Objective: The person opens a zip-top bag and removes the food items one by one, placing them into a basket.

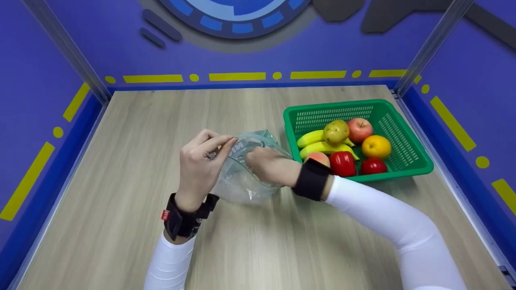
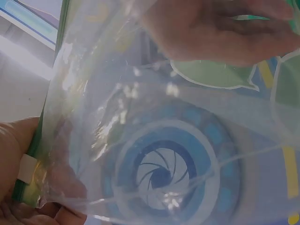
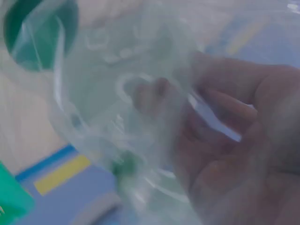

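A clear zip bag (image 1: 242, 187) with a green zipper edge and a white slider stands mouth-up near the table's middle. Thumb and index finger of my left hand (image 1: 201, 163) pinch the left side of its rim; the left wrist view shows them near the slider (image 2: 27, 169). My right hand (image 1: 268, 163) reaches through the mouth into the bag, its wrist crossing the right rim. Through the plastic in the right wrist view, its fingers (image 3: 220, 70) are loosely bent against the bag wall, with a gap by the thumb. Nothing shows between them.
Right of the bag stands a green basket (image 1: 407, 171) close to my right wrist. It holds bananas (image 1: 328, 148), a potato (image 1: 336, 132), an apple (image 1: 360, 129), an orange (image 1: 376, 146), a peach (image 1: 318, 158), a red pepper (image 1: 343, 163) and another red fruit (image 1: 373, 165). Blue walls enclose the table.
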The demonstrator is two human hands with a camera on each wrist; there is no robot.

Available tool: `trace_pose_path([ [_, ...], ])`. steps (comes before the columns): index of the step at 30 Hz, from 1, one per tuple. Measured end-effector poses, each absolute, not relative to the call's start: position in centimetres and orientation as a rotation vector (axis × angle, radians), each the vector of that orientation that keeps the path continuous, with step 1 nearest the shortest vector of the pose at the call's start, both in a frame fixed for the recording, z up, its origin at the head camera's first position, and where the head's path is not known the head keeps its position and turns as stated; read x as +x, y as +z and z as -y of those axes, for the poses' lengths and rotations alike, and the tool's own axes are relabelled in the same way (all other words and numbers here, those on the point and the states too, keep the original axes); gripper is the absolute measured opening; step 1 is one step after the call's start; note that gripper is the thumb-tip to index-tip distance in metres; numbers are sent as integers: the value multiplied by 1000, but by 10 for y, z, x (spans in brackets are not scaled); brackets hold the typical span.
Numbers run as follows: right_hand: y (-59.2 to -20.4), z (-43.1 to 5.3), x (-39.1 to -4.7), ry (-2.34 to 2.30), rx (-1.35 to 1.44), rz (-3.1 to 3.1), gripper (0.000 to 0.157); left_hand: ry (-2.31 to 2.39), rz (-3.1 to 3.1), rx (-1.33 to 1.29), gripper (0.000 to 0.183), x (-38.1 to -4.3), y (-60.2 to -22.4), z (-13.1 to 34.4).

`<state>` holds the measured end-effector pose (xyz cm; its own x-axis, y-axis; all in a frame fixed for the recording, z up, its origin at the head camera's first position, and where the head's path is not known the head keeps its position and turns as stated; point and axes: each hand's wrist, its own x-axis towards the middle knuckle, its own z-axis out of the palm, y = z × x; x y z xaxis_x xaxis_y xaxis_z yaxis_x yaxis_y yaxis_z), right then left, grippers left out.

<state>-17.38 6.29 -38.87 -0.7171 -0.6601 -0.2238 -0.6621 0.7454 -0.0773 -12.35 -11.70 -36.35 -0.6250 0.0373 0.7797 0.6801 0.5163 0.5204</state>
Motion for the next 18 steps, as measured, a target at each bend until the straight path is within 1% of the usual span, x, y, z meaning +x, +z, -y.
trace_pose_path([
  [3,-404,-58,-183,137,-922,-2688,10,-1112,2028,-590,5,-123,-363,117],
  [8,-422,-56,-185,465,-972,-2671,18,-1090,2051,-610,5,-124,-365,114],
  [18,-435,-50,-186,565,-965,-2619,20,-1063,2077,-637,6,-124,-366,112],
])
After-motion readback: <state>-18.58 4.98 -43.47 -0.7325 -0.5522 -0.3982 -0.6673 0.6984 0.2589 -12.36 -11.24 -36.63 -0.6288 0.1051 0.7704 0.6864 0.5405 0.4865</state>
